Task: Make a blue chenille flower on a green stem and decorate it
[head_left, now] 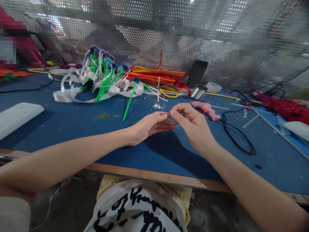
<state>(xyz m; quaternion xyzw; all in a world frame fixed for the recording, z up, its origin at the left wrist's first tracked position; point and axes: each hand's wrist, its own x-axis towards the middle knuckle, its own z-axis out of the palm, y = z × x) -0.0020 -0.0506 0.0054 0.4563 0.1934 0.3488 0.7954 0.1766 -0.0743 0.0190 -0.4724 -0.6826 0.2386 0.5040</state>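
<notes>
My left hand (pixel 149 126) reaches in from the left over the blue table mat (pixel 72 122), fingers stretched out and held together, tips meeting my right hand. My right hand (pixel 193 125) hovers just right of it with thumb and forefinger pinched at the tips of my left fingers. What the pinch holds is too small to make out. A small scatter of white beads (pixel 157 106) lies on the mat just beyond both hands. A pink glue gun (pixel 207 109) lies right behind my right hand.
A heap of green stems with purple tops and white ribbon (pixel 96 80) sits at the back left, orange pipe cleaners (pixel 154 75) and yellow-handled scissors (pixel 169 92) behind the hands. A black cable (pixel 238 137) loops at the right. A perforated screen (pixel 154 32) closes the back.
</notes>
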